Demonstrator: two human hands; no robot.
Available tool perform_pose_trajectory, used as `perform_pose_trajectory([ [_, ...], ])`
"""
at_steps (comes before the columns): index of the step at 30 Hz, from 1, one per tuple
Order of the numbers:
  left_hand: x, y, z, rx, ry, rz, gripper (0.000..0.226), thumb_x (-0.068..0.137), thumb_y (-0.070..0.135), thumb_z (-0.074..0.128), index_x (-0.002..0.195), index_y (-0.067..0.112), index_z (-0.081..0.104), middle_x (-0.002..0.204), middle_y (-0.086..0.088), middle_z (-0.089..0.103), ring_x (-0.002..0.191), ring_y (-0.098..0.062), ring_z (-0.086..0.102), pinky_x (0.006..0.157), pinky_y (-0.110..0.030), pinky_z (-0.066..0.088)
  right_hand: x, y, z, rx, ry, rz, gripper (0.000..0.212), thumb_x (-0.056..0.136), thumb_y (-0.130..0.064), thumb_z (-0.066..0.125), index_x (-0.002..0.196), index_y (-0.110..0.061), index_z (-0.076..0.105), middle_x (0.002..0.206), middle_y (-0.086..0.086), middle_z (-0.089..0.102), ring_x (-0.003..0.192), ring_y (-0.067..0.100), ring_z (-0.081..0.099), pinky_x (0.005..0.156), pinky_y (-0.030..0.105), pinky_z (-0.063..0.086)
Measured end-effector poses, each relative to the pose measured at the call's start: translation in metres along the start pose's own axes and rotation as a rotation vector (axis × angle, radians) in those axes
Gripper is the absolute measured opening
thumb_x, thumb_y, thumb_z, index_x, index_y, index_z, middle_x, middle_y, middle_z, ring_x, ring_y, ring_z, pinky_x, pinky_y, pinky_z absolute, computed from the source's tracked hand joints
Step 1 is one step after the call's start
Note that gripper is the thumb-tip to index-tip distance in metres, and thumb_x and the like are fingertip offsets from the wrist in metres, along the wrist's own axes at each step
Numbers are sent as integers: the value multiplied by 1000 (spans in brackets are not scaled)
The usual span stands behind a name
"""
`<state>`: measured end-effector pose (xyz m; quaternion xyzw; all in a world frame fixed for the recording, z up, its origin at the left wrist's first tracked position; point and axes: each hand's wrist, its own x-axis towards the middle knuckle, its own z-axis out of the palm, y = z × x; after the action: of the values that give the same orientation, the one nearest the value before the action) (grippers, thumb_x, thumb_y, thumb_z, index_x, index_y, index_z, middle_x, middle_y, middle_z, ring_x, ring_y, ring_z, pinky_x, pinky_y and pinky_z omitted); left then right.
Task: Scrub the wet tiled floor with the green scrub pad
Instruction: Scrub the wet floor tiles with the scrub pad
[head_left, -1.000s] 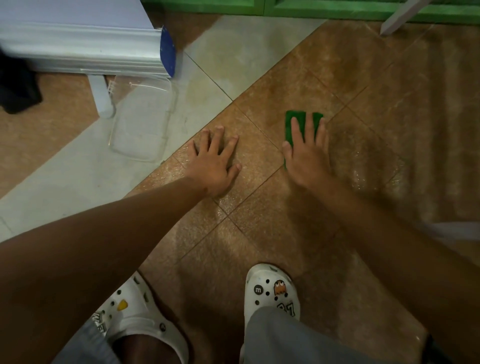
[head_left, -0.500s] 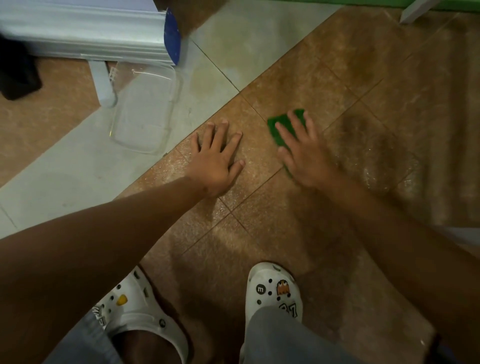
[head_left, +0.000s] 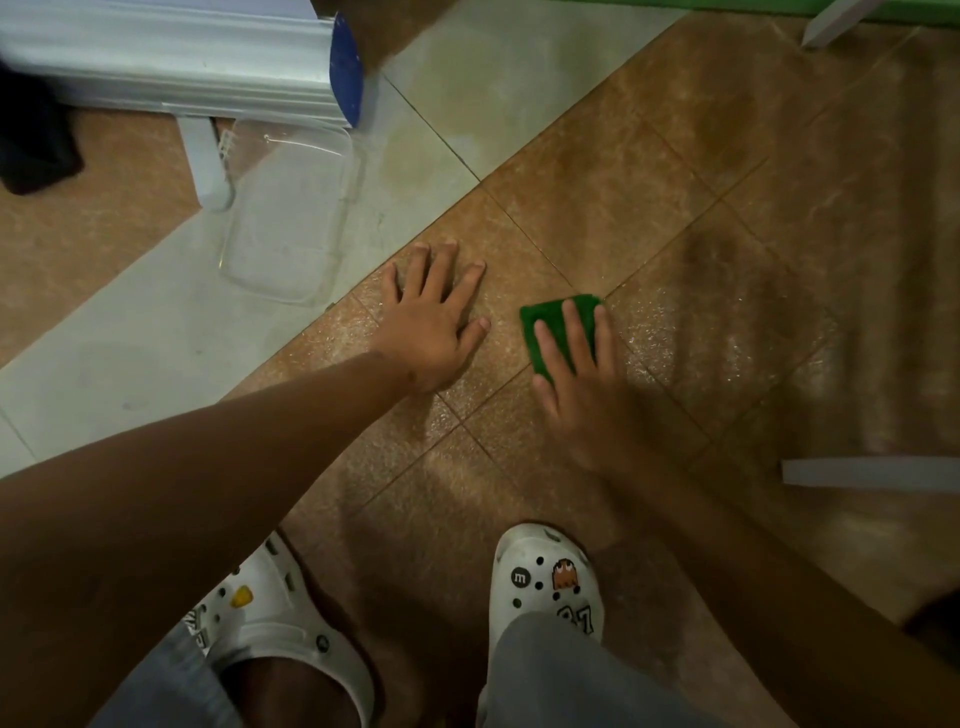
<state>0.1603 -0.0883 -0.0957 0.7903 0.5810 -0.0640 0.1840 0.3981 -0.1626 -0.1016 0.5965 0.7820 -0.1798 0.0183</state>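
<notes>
Here, right hand (head_left: 582, 384): I pressed it flat on the green scrub pad (head_left: 553, 325), fingers straight and laid across the top, nothing curled round it.
Green scrub pad: it lay flat on a brown tile of the tiled floor (head_left: 701, 182), under my right fingers, its far corner close to a grout line where tiles met.
Left hand (head_left: 434, 322): I had it spread palm-down on the neighbouring brown tile, fingers straight and splayed, holding nothing, just beside the pad but not touching it.
Tiled floor: the brown tiles to the right of the pad glistened with wet specks; pale grey-green tiles ran diagonally to the left.
Clear plastic container (head_left: 291, 218): it sat on the pale tiles, beyond my left hand, partly under the grey furniture edge (head_left: 171, 67).
White clogs: my left clog (head_left: 280, 623) and right clog (head_left: 545, 571) stood on the brown tiles below my arms, both dotted with small charms.
Grey strip (head_left: 872, 473): it lay at the right edge of the view, well apart from the pad.
</notes>
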Motion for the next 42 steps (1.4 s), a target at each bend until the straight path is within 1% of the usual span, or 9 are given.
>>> perform_pose_trajectory([
  [6, 0, 0, -1, -9, 6, 6, 68, 104, 63, 14, 163, 32, 0, 171, -7, -12, 155, -34, -17, 122, -60, -10, 34, 35, -15, -84, -13, -304, 56, 109, -44, 32, 160, -21, 33, 170, 10, 16, 156, 40, 8, 125, 58, 14],
  [9, 0, -3, -3, -14, 17, 32, 65, 106, 57, 18, 164, 30, 5, 171, -7, -7, 156, -34, -12, 122, -57, -8, 79, 46, -35, -79, -17, -181, 58, 109, -49, 22, 161, -25, 24, 171, 8, 12, 157, 39, 3, 125, 59, 12],
  [14, -9, -16, -8, -71, 59, 63, 65, 106, 48, 29, 163, 19, 16, 171, -10, 7, 157, -32, -1, 127, -52, 1, 114, 19, -40, -12, 30, -27, 59, 109, -44, 25, 162, -17, 24, 170, 17, 12, 154, 48, 3, 124, 63, 5],
  [20, -17, -27, -14, -294, 38, 52, 67, 106, 38, 38, 163, 14, 14, 172, -7, 4, 158, -24, -2, 128, -48, 7, 107, -29, -28, 28, -10, -58, 61, 109, -46, 16, 164, -18, 10, 171, 14, -2, 154, 44, -11, 124, 56, -5],
  [24, -18, -22, -26, -412, 70, 22, 65, 106, 41, 29, 161, 9, 22, 169, -11, 17, 156, -24, 11, 127, -46, 15, 95, -44, -27, 279, -50, -115, 62, 109, -47, 20, 164, -23, 3, 172, 5, -10, 155, 32, -19, 126, 53, -1],
  [27, -13, -14, -30, -364, 115, 45, 62, 107, 40, 29, 159, 8, 27, 166, -13, 25, 153, -28, 19, 125, -51, 20, 84, -28, -37, 441, 35, -46, 62, 109, -45, 27, 164, -22, 8, 172, 2, -5, 157, 29, -12, 123, 50, 7],
  [31, 5, 14, -26, -250, 117, 9, 62, 108, 45, 31, 160, 11, 24, 166, -14, 21, 153, -35, 14, 125, -58, 16, 69, 11, -41, 401, 151, 62, 57, 109, -36, 34, 162, -19, 22, 171, 9, 7, 157, 35, -2, 125, 56, 15],
  [37, 40, 77, -13, -157, 101, -73, 71, 105, 55, 21, 162, 13, 12, 170, -15, 3, 155, -41, -3, 124, -53, -5, 55, 40, -27, 153, 117, 196, 59, 110, -42, 21, 162, -15, 19, 171, 13, 5, 157, 34, -4, 127, 54, 2],
  [42, 42, 73, 0, -93, 86, -61, 68, 108, 46, 21, 163, 11, 5, 171, -14, -7, 156, -37, -12, 125, -54, -8, 55, 41, -22, 92, 142, 172, 61, 109, -45, 19, 162, -15, 18, 171, 13, 6, 158, 33, -5, 126, 47, -6],
])
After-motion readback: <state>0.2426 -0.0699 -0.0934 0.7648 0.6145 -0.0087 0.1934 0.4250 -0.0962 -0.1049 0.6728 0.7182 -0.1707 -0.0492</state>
